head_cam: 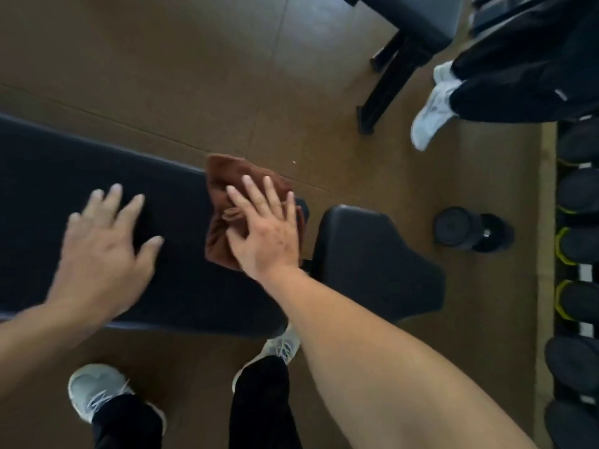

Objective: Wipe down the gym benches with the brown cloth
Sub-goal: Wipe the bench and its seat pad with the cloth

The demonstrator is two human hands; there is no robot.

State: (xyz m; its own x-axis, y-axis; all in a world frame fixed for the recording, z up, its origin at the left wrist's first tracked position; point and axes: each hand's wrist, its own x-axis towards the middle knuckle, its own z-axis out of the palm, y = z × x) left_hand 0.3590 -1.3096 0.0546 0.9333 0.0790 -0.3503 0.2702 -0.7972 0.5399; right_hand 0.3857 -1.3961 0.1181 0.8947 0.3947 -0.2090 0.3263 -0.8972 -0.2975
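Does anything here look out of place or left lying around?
One thing: a lone dumbbell lies on the floor beside the rack rather than on it. Otherwise nothing stands out: the right hand presses the cloth flat on the bench, and the left hand rests open beside it.

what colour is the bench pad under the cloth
Black, seen in the head view: the bench pad is black and the cloth on it brown.

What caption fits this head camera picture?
Right hand presses brown cloth flat on black gym bench; left hand open.
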